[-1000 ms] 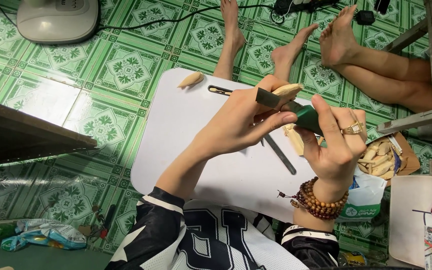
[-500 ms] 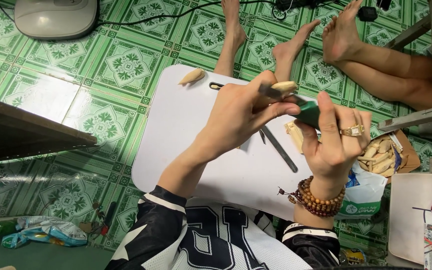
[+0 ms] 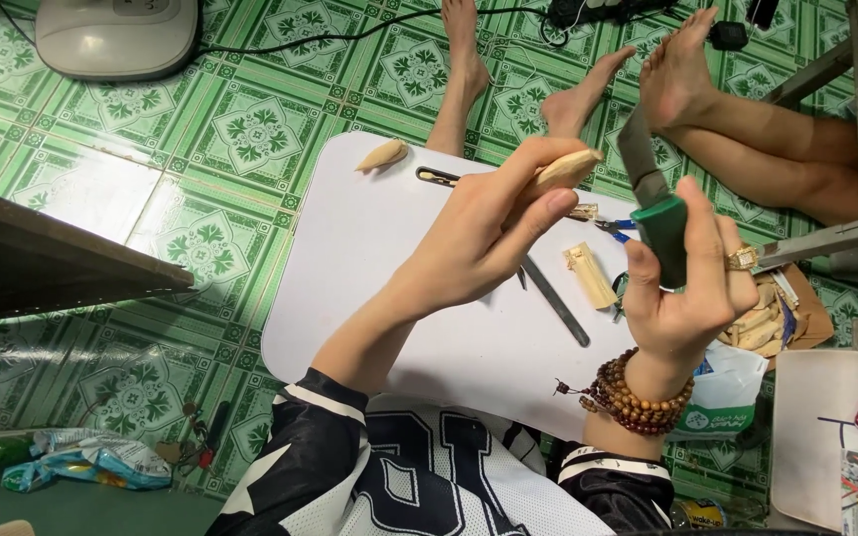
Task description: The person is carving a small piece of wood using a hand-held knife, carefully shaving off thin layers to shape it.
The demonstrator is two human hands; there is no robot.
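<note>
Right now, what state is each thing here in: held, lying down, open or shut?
Left hand: closed around the wood piece.
Wood piece: held up above the white board, tip sticking out.
Right hand: gripping the knife.
Knife: upright, green handle in the fist, blade pointing up.
White board: lying flat over the lap.
Metal file: lying on the board.
Wood block: lying on the board, untouched.

Even, bright indoor light. The glossy green floor tiles (image 3: 101,189) carry a pale glare patch at left. Soft shadows lie under the forearms on the white board (image 3: 369,258). Focus is sharp; edges bend slightly.
</note>
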